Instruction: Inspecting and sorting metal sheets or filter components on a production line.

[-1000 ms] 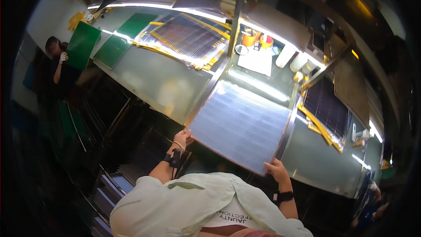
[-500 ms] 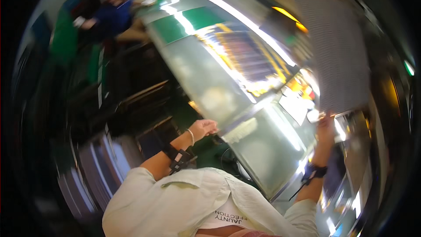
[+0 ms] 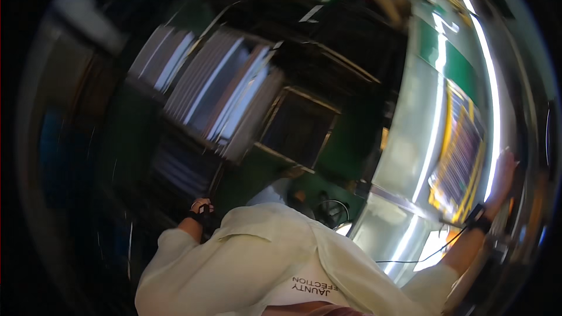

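Note:
My left hand (image 3: 202,204) hangs low beside my body, over the dark floor area. Its fingers look curled in, and no object shows in them. Out at the right, my right hand (image 3: 506,171) reaches past the far side of a long glossy worktable (image 3: 400,158). Motion smears its fingers, so its grip and anything it holds cannot be made out. Nearest to it on the table lies a dark striped panel with yellow edges (image 3: 459,155). A black band (image 3: 479,220) circles the right wrist, and a thin black cable runs from it across the table.
Upright stacks of grey and white panels (image 3: 219,90) stand at the left. Nearer the middle is a dark square frame (image 3: 298,129). A round fan-like item (image 3: 332,212) sits beside the table's near end. A green mat (image 3: 448,61) covers part of the table, and another person (image 3: 389,0) is at the far end.
My view has swung left, so the table now lies at the right. My left hand has dropped to my side. The large grey sheet in my right hand no longer shows clearly.

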`<state>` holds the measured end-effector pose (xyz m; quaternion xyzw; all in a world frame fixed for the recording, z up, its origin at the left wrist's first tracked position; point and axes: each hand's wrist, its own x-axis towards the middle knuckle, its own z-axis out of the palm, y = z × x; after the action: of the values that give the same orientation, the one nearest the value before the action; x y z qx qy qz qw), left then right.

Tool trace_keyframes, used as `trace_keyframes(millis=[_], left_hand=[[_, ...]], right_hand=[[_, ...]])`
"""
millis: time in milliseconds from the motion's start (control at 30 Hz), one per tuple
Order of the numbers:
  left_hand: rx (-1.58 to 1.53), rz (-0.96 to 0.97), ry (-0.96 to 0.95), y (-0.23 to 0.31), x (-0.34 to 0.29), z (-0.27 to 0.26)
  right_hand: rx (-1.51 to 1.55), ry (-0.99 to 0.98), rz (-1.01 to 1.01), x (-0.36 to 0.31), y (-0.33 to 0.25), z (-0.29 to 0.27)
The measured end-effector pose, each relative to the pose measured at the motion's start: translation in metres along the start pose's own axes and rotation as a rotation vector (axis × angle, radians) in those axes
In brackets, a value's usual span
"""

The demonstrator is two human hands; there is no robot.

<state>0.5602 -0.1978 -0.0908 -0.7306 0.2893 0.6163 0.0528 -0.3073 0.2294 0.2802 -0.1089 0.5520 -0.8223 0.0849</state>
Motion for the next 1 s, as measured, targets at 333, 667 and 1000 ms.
trace_keyframes(millis=[333, 667, 1000], left_hand=[[1.082, 0.216, 0.120, -0.035, 0.005, 0.005], [0.308, 0.091, 0.587, -0.047, 0.155, -0.183], [-0.427, -0.007, 0.497, -0.049, 0.373, -0.192]], right_hand=[[-0.597, -1.035, 0.828, -0.318, 0.311, 0.287], [-1.152, -1.036, 0.954, -0.450, 0.331, 0.245], [-1.825, -1.090, 1.051, -0.517, 0.325, 0.244]])
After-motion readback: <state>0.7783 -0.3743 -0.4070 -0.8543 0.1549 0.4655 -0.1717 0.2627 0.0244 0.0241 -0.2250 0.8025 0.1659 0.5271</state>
